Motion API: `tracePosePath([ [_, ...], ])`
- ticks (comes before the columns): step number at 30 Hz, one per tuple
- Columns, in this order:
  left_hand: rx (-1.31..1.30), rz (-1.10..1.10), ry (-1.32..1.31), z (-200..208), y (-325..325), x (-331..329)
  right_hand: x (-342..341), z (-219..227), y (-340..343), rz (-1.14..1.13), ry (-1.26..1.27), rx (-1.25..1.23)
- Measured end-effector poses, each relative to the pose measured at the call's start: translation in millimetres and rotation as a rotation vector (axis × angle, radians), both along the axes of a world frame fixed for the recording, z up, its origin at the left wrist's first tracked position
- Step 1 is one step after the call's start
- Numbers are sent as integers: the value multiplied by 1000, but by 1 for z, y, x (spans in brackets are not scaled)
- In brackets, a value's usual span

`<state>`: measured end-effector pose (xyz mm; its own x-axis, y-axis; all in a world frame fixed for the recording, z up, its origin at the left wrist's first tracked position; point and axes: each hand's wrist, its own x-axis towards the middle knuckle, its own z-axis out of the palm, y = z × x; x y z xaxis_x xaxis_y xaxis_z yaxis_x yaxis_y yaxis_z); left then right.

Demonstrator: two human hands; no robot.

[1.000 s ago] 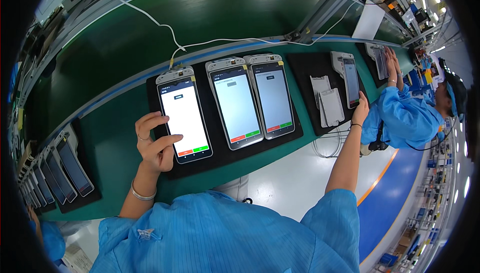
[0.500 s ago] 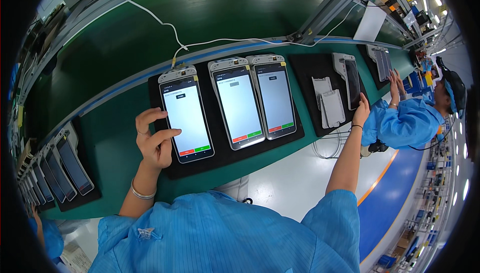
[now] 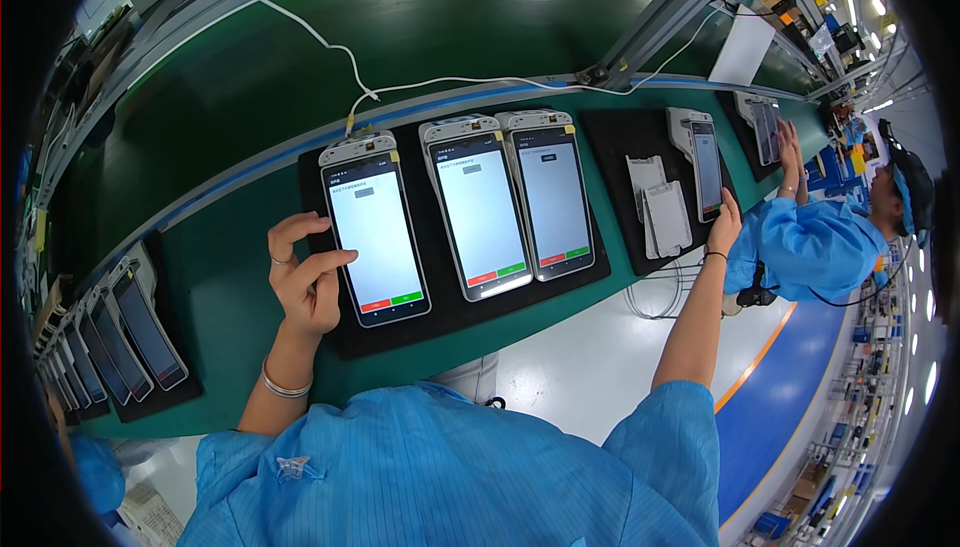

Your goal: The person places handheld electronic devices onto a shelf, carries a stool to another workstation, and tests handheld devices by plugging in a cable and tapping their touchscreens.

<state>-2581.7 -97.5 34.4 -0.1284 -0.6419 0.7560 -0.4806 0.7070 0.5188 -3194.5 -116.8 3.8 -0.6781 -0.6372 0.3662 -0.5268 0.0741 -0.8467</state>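
My left hand (image 3: 305,282) is at the left edge of a white handheld payment terminal (image 3: 378,237). Its fingers are apart and hold nothing, with one fingertip over the screen's edge. That terminal's screen is bright, with a red and a green button at the bottom. To its right lie two similar lit terminals, a middle one (image 3: 480,217) and a slightly dimmer one (image 3: 550,207). Farther right, my right hand (image 3: 722,225) grips the lower end of another terminal (image 3: 706,167), whose screen is lit. Beside it lie white plastic covers (image 3: 664,217).
Black mats (image 3: 605,147) lie under the terminals on the green bench (image 3: 240,277). A white cable (image 3: 450,81) runs along the back rail. More terminals (image 3: 150,332) stand in a row at left. A co-worker in blue (image 3: 810,237) reaches toward a terminal (image 3: 765,132) at far right.
The terminal at my right hand has gone from a dark screen to a lit one. The small dark button on the left terminal's screen is now grey. My left hand has shifted slightly left.
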Motion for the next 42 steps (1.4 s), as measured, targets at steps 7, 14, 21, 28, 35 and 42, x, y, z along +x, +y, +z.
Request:
tracePosePath([
  [7, -8, 1, 10, 0, -1, 0, -6, -7, -2, 18, -16, -30],
  [14, -8, 15, -3, 1, 0, 0, -11, -9, -2, 32, 16, -4],
  [21, -3, 11, 18, 0, -1, -1, -16, -9, -1, 34, 10, 2],
  [28, -3, 15, 22, 1, -1, 0, -9, -8, -1, 26, -20, -13],
  [35, -12, 12, 14, 0, -2, 0, -2, 1, -1, 5, -43, 0],
  [42, 6, -5, 16, 0, -1, 0, -1, 2, -2, -2, -37, -32],
])
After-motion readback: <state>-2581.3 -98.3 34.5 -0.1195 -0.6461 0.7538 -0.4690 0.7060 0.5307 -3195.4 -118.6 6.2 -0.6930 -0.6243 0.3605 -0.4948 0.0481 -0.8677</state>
